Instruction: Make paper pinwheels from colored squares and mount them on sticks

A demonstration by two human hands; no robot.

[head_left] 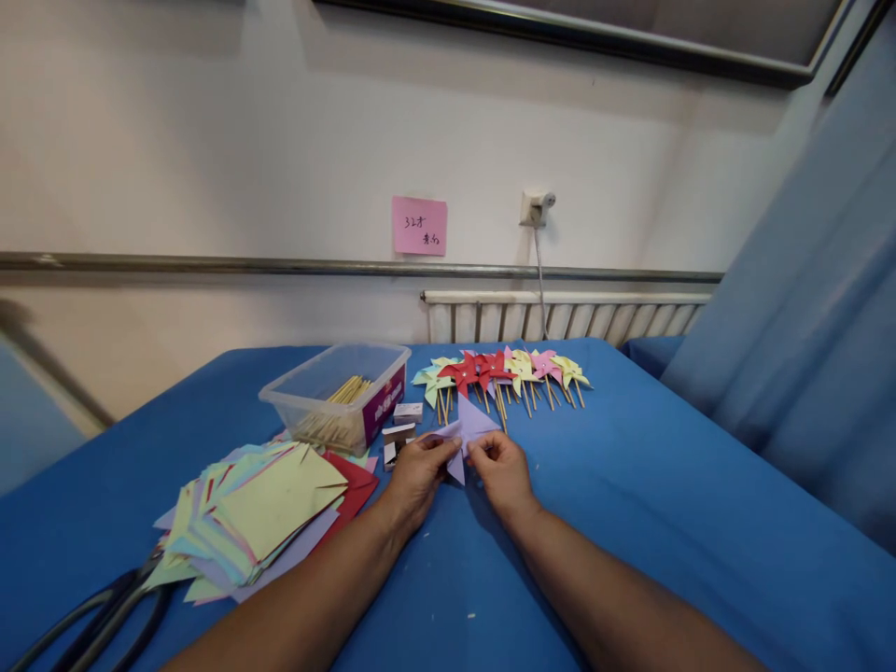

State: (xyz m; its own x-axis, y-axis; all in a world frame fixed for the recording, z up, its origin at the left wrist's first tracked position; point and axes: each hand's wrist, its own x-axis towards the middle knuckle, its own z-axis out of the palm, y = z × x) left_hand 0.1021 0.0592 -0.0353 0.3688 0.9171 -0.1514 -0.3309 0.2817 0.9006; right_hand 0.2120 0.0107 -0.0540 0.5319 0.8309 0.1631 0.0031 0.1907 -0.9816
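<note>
Both hands meet over the blue table (pixel 630 504) on one lilac paper square (pixel 470 422) with folded-up points. My left hand (pixel 418 471) pinches its left side, my right hand (pixel 500 471) pinches its right side. Behind it lies a row of finished paper pinwheels (pixel 500 371) on wooden sticks, in green, red, yellow and pink. Small white boxes (pixel 402 425) sit just left of my left hand.
A clear plastic tub (pixel 318 397) holding wooden sticks stands at the back left. A loose pile of coloured paper squares (pixel 259 509) lies at the left, black scissors (pixel 91 616) at the front-left corner. Blue curtain (pixel 805 327) hangs on the right; wall with radiator behind.
</note>
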